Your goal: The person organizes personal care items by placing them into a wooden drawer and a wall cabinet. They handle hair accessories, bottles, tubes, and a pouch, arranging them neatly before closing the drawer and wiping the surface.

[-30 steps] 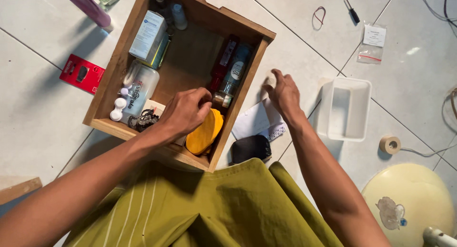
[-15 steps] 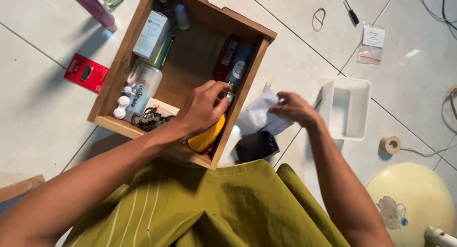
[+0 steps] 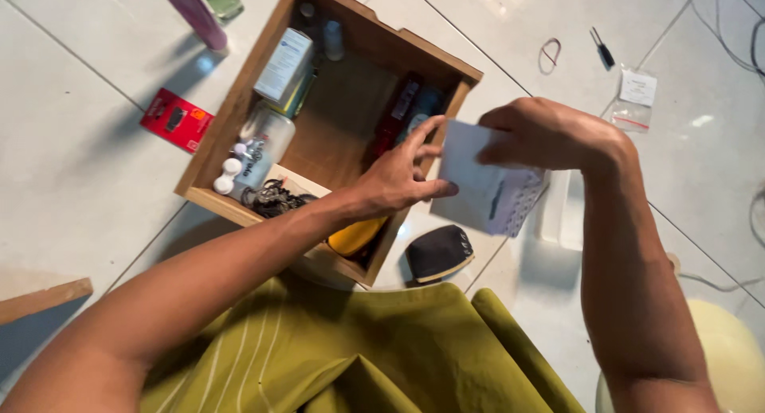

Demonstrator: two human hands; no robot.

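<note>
Both hands hold a white paper packet up above the tiled floor, just beside the right edge of an open wooden box. The right hand grips its top edge from above; the left hand pinches its left side, thumb beneath and fingers spread. A small dark pouch lies on the floor below the packet.

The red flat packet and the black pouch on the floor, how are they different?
The red flat packet is a bright rectangle with sharp corners; the black pouch is dark, rounded and puffier. The red flat packet lies left of the wooden box, away from the hands; the black pouch lies at the box's right side, below the white paper packet both hands hold. Both rest on the white tile floor.
</note>
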